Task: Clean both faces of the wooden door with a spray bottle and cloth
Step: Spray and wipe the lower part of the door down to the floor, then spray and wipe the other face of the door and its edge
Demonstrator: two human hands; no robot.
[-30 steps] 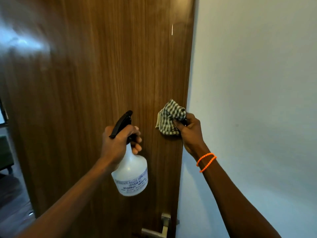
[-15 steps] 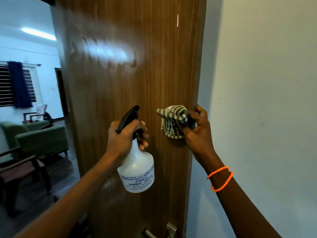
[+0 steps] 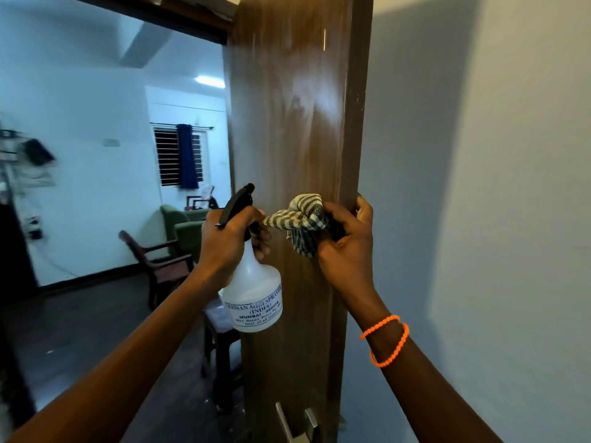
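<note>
The brown wooden door point(image 3: 287, 129) stands nearly edge-on in the middle of the view, its face streaked with glare. My left hand point(image 3: 230, 241) grips the neck and black trigger of a white spray bottle point(image 3: 254, 298), held upright just left of the door. My right hand point(image 3: 347, 247) holds a bunched green-and-white checked cloth point(image 3: 299, 223) against the door's face, with its fingers wrapped round the door's right edge. The cloth's left tip touches my left hand.
A metal door handle point(image 3: 297, 423) sticks out at the bottom. A white wall point(image 3: 479, 187) lies close on the right. Through the opening on the left are a wooden chair point(image 3: 160, 263), a green sofa point(image 3: 182, 225), a barred window and dark floor.
The door has swung so its face looks much narrower and the room beyond shows on the left. My right hand's fingers have hooked round the door's edge. Both hands stay level.
</note>
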